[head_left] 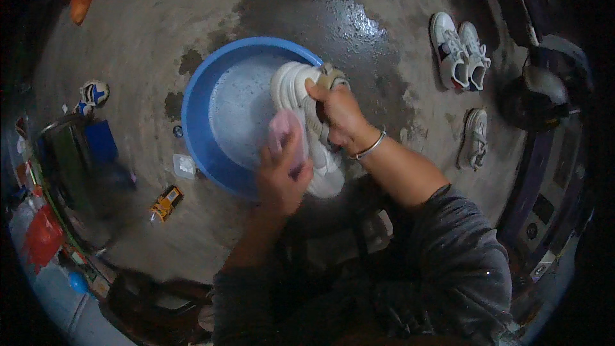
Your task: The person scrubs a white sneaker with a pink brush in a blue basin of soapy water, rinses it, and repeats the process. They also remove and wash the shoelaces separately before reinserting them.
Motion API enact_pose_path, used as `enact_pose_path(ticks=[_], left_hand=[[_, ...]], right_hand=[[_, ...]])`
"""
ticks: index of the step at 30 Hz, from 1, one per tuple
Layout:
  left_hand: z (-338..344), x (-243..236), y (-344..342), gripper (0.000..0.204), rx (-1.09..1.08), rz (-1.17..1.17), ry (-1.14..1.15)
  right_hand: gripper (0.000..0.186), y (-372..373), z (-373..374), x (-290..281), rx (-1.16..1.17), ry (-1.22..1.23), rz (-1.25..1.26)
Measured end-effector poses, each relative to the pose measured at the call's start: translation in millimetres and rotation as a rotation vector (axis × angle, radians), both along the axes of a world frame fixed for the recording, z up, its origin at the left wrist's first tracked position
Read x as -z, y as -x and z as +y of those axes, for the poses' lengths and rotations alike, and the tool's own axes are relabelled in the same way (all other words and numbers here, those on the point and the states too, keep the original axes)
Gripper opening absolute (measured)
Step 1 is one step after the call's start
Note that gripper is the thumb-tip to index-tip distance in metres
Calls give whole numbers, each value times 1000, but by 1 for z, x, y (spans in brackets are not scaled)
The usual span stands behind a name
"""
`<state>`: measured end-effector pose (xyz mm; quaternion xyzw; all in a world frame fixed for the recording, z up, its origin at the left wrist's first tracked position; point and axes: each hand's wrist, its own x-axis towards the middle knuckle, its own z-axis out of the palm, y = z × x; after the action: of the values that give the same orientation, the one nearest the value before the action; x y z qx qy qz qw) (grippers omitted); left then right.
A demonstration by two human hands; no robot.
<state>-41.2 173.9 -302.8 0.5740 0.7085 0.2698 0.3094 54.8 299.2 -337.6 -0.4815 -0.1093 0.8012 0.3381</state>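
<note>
Blurrily, the left hand (280, 178) clasps a pink object (286, 126) (partly hidden); the right hand (346, 116) grips a white shoe (312, 114).

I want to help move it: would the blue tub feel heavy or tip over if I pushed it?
Probably heavy, since the blue tub holds bubbly water. Its wide, round shape suggests it won't tip easily, but might slosh. The wet floor beside it could help it slide.

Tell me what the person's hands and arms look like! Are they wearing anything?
The left hand and right hand have no gloves. A thin, pale silvery bangle circles the right wrist; none shows on the left. Both dark grey sleeves stop partway along the forearms.
</note>
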Motion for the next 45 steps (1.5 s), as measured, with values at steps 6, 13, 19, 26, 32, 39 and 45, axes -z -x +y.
enact_pose_path(ticks=[6, 13, 19, 26, 32, 39, 45], left_hand=[[18, 12, -2, 49, 1, -27, -179], [86, 2, 8, 57, -51, 54, 77], [-9, 8, -9, 57, 18, -58, 131], [65, 12, 14, 49, -44, 116, 38], [52, 17, 5, 49, -18, 88, 50], [-27, 35, 13, 52, 1, -173, 160], [-54, 144, 97, 56, -166, 192, 92]], right_hand=[[11, -7, -6, 16, -119, -17, -103], [11, -2, -8, 21, -100, 62, -39], [22, -14, 5, 33, -129, 110, -55], [11, 6, -17, 17, -28, 189, 5], [12, -4, -12, 40, -82, 123, -91], [9, -8, -12, 40, -67, 113, -126], [15, -22, 2, 22, -121, 54, -131]])
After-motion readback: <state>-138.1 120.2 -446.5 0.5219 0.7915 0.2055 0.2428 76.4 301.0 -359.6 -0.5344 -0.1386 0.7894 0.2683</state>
